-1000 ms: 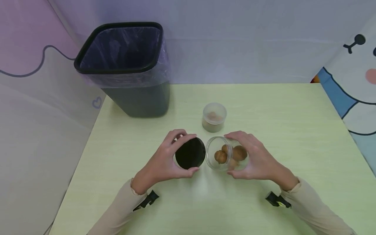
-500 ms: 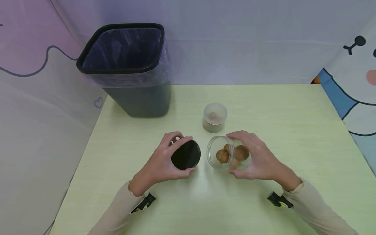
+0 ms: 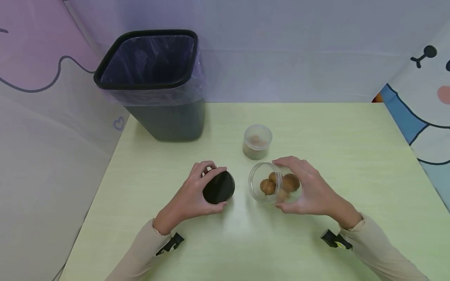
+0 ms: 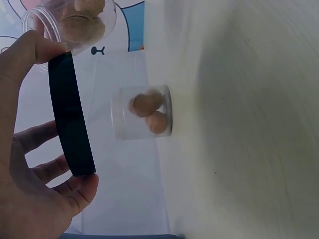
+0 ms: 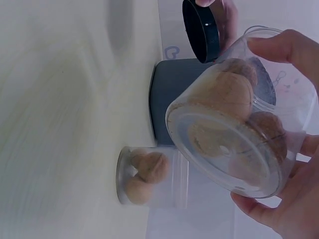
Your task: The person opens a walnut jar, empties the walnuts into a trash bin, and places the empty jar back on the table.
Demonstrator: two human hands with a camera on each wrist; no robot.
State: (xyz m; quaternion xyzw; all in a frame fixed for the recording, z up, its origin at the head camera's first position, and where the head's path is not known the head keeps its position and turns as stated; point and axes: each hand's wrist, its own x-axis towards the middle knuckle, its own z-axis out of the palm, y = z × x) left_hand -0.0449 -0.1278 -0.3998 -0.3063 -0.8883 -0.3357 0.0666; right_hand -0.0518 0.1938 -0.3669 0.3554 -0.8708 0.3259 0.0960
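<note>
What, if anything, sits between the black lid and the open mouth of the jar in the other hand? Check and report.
Nothing visible. The left hand holds the black lid, the right hand holds the clear jar, mouth toward the lid; only open air lies between. The small jar stands farther back.

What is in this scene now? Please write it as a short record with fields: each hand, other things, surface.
left hand: holds black lid by its edge, above the table
right hand: holds clear jar, open mouth tilted toward the lid, brown nuts inside
small jar: upright behind the hands, brown nuts inside
bin: black, plastic liner, back left
surface: pale green table
</note>
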